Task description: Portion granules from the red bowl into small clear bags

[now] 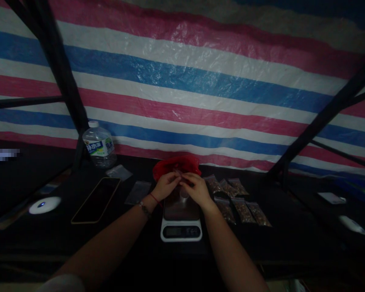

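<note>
My left hand [168, 185] and my right hand [197, 189] meet above a small digital scale [181, 231], their fingertips pinched together. What they pinch is too small and dark to make out. Just under the fingers, a small round, clear object [184, 194] shows over the scale's plate. Directly behind my hands lies an open red plastic bag [161, 167], its contents mostly hidden. Several small clear bags filled with brown bits [243, 211] lie right of the scale. On the left, near my wrist, rests a flat clear plastic bag [138, 192].
A phone [96, 200] and a white oval device [45, 205] lie to the left. Behind them stand a large clear bottle [99, 146] and another plastic bag [119, 172]. Dark slanted posts [319, 115] flank the black table, with a striped sheet [194, 97] behind.
</note>
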A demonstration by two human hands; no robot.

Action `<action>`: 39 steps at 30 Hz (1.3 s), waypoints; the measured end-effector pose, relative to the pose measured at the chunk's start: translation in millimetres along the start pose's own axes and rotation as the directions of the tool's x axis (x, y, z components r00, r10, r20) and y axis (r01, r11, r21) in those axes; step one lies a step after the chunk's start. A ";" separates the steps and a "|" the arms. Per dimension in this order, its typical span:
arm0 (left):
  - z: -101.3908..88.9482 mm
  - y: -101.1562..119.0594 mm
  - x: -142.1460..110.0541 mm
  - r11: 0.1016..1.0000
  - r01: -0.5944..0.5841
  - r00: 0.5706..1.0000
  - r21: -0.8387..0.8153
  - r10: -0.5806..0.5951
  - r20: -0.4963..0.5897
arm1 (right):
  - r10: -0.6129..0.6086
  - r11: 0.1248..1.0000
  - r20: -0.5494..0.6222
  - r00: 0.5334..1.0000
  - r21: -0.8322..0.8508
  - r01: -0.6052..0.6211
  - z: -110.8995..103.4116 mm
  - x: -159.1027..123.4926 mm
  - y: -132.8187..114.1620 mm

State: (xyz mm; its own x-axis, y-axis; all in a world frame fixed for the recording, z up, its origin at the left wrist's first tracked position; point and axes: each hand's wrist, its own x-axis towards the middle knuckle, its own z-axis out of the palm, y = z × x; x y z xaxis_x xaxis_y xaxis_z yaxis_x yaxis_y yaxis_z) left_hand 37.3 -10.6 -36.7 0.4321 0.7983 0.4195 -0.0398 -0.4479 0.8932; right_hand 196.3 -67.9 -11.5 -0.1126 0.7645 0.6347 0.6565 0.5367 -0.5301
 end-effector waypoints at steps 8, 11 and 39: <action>2.6 -5.7 -0.8 0.984 -0.057 0.998 0.170 0.061 -0.021 | 0.038 0.999 -0.007 0.999 0.004 -0.038 3.5 -0.5 1.2; 3.2 -2.0 -1.1 0.980 -0.062 0.996 0.188 0.072 -0.044 | 0.054 0.998 -0.028 0.998 0.038 -0.053 3.6 -0.5 3.2; -3.6 35.9 0.9 0.859 -0.186 0.959 0.477 0.264 -0.102 | 0.250 0.962 -0.209 0.945 0.161 -0.219 -4.5 1.6 7.0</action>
State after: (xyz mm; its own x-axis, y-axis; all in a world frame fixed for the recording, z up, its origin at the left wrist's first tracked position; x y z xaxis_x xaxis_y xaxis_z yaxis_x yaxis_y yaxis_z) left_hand 33.0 -24.5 -3.6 0.3116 0.6885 0.6549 0.3151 -0.7251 0.6124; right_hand 204.1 -64.5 -11.6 0.2136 0.7827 0.5846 0.5362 0.4063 -0.7399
